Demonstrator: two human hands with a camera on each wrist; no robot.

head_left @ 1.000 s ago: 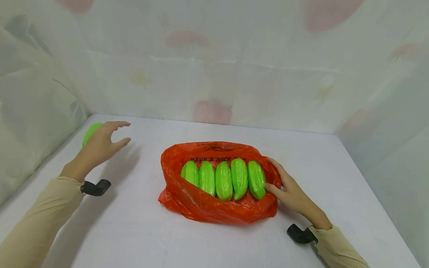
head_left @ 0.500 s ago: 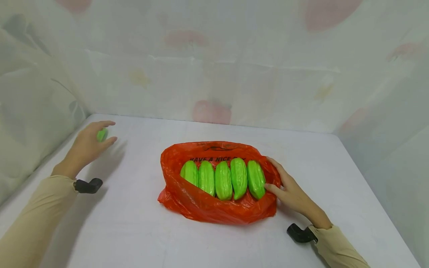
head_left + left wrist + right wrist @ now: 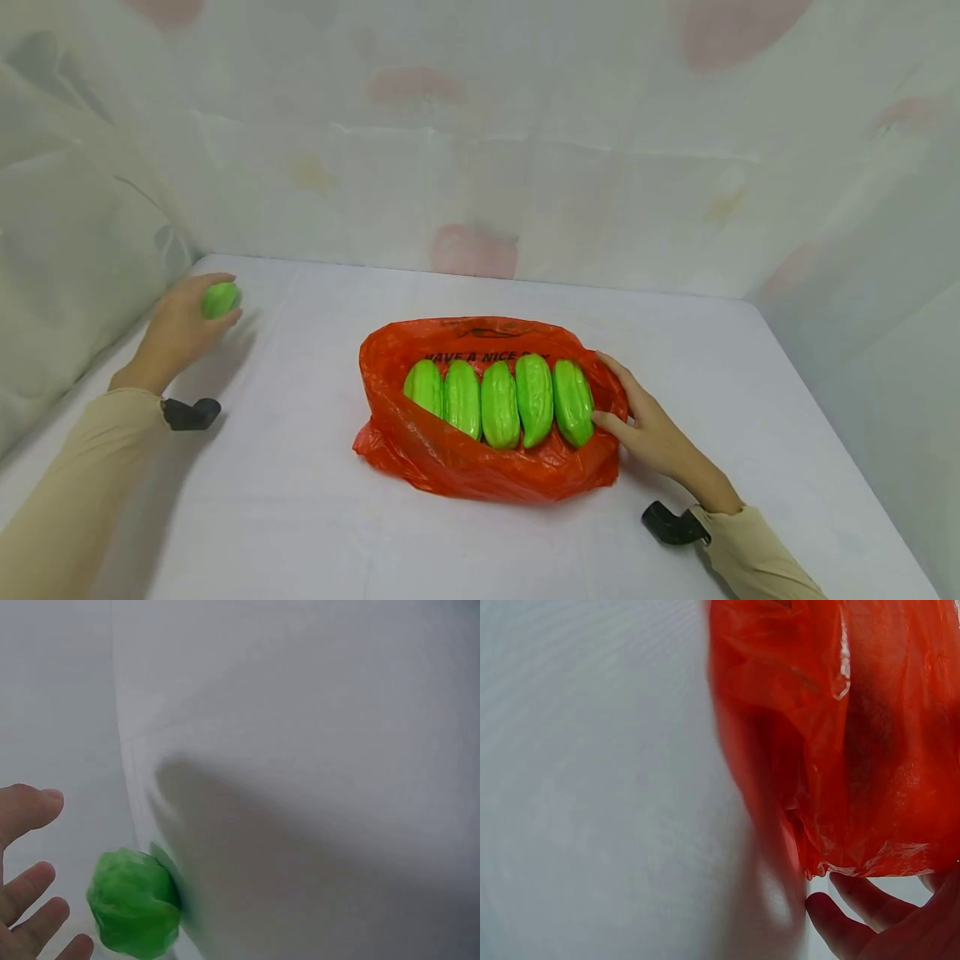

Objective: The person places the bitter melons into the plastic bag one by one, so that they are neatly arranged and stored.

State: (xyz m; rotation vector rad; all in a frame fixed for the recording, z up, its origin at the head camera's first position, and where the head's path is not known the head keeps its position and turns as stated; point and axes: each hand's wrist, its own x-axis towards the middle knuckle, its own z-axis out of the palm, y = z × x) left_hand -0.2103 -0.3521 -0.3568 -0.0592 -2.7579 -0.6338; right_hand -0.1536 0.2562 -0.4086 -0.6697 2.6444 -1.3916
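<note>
At the far left of the table in the head view, my left hand [image 3: 176,332] is beside a bright green, ridged fruit [image 3: 218,301]. Its thumb and fingers are spread around the fruit. The left wrist view shows the fingertips [image 3: 46,919] a little apart from that green fruit [image 3: 135,904]. My right hand [image 3: 656,429] grips the right edge of a red plastic bag [image 3: 450,462], thumb inside the mouth and fingers outside. Several similar green fruits [image 3: 500,406] lie side by side in the opened bag. In the right wrist view, fingers [image 3: 874,900] touch the bag's side.
A white cloth covers the table [image 3: 300,517]. Pale patterned sheeting [image 3: 480,150] stands along the back and both sides. The loose green fruit is near the left back corner, close to the left sheeting. Each wrist carries a black camera mount [image 3: 191,414].
My left hand has moved left, its thumb and fingers now around the loose green fruit. My right hand, the red bag and the fruits in it have stayed in place.
</note>
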